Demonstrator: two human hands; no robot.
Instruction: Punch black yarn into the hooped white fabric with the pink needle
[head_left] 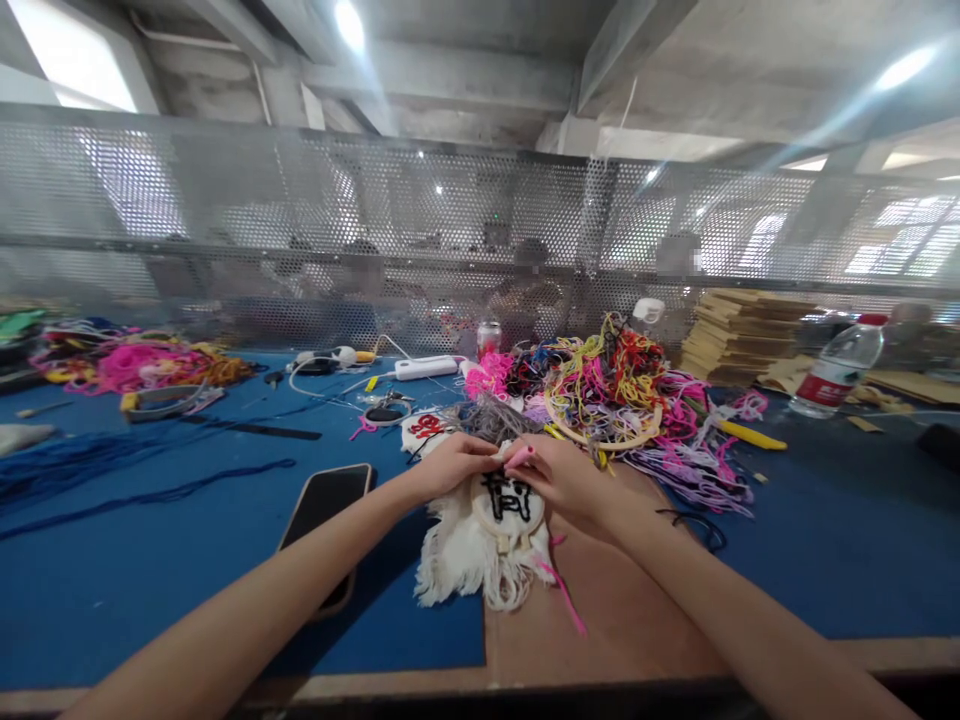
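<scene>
A small embroidery hoop (504, 541) with white fringed cloth (450, 555) in it lies before me at the table's front, and a black stitched figure (510, 500) shows on the cloth. My left hand (457, 467) pinches the hoop's far left edge and the cloth there. In my right hand (562, 478) is a pink-handled tool (520, 457), like a punch needle, held over the hoop's upper part; its tip is hidden. A pink yarn end (564, 598) trails from under the cloth. Just beyond my left hand lies a white piece with red stitching (426, 428).
A dark phone (330, 500) lies under my left forearm. Tangled coloured yarn (600, 385) is heaped beyond my hands, with a yellow-handled tool (752, 435) beside it. Farther right stand a water bottle (836, 370) and stacked brown cardboard (739, 335). A perforated metal screen (450, 220) closes the back.
</scene>
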